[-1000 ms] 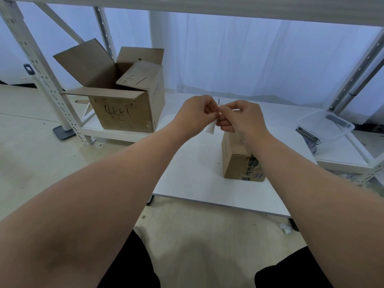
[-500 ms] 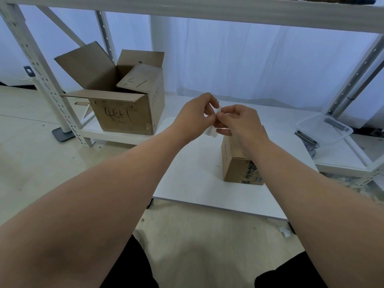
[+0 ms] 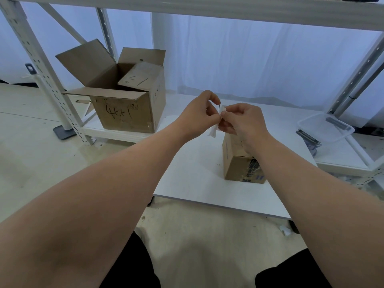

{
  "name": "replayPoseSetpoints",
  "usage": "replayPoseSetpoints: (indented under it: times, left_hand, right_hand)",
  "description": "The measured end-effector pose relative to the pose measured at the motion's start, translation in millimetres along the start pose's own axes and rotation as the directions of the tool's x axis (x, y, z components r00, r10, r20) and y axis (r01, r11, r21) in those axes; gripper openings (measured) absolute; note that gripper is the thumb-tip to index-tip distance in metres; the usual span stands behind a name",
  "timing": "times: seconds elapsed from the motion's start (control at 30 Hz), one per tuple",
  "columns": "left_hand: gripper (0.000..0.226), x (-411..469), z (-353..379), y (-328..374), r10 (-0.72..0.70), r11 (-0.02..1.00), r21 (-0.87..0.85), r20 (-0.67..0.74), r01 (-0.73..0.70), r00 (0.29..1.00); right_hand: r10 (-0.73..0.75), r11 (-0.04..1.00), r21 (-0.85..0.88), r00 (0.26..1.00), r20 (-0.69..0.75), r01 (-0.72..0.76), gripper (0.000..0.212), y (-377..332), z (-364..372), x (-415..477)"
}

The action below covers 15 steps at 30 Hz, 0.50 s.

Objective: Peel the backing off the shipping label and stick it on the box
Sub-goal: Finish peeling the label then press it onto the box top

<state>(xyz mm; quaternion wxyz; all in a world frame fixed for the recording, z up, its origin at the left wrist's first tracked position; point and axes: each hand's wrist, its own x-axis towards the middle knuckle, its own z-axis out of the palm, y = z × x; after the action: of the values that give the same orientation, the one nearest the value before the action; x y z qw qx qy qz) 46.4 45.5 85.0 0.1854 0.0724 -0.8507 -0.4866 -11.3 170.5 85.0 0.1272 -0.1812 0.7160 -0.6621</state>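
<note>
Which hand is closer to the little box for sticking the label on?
Probably the right hand: it pinches the label right over the small box. The left hand also pinches it, but off to the box's left.

Above the white board (image 3: 193, 179), the left hand (image 3: 198, 114) and right hand (image 3: 244, 120) pinch a white shipping label (image 3: 213, 132) between their fingertips. A small closed cardboard box (image 3: 233, 166) stands under the right hand. An open carton (image 3: 124, 109) sits far left and a clear plastic tray (image 3: 324, 129) far right.
</note>
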Motion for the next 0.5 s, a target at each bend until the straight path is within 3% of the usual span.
replayPoseSetpoints:
  times: [0.17,0.3,0.5]
  left_hand:
    - [0.026,1.5,0.4,-1.2,-0.082,0.994,-0.073,-0.051,0.078,0.995]
    - [0.02,1.7,-1.6,-2.8,-0.143,0.979,-0.155,-0.04,0.135,0.989]
    - [0.019,3.2,-5.5,-3.3,-0.132,0.986,-0.111,-0.078,0.123,0.988]
  right_hand:
    - [-0.077,0.972,-0.222,0.997,0.031,0.082,0.015,4.1,1.5,0.3]
    - [-0.114,0.954,-0.276,0.993,0.04,0.12,0.01,6.2,3.6,1.6]
    - [-0.118,0.966,-0.224,0.992,0.044,0.125,0.009,4.2,4.6,1.7]
